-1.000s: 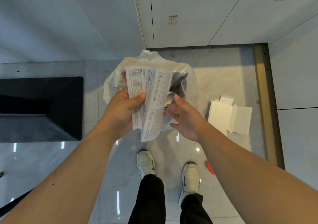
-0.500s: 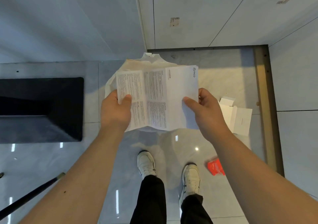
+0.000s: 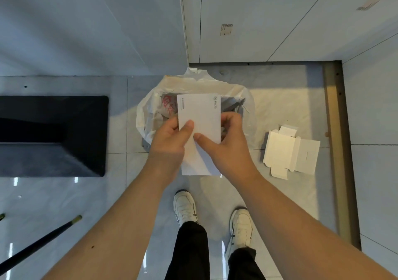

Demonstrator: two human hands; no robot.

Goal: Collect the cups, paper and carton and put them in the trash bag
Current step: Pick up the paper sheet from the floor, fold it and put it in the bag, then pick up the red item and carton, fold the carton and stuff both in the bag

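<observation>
Gripping a folded white leaflet (image 3: 199,127) from both sides, the two hands hold it flat above the open mouth of a translucent white trash bag (image 3: 148,109). The left hand (image 3: 170,142) clamps the leaflet's left edge, thumb pressed on the upper face and fingers tucked out of sight beneath. The right hand (image 3: 228,146) closes on the right edge in the same way, its thumb lying across the face and almost meeting the left thumb, its fingers curled over the far side of the sheet. A small logo and a short line of print, too fine to read, sit on the end of the leaflet farthest from the wrists.

The bag stands on the pale tiled floor (image 3: 64,204) just beyond and below both hands; crumpled contents with red print show inside it, past the left hand's knuckles. A flattened white carton (image 3: 290,152) lies on the floor out to the right of the right hand, apart from the bag. Under the forearms are two white sneakers (image 3: 185,206) and black trouser legs. Far out to the left of the left hand sits a black block-shaped object (image 3: 51,135), and nearer the left elbow a dark rod (image 3: 41,243) slants across the tiles
</observation>
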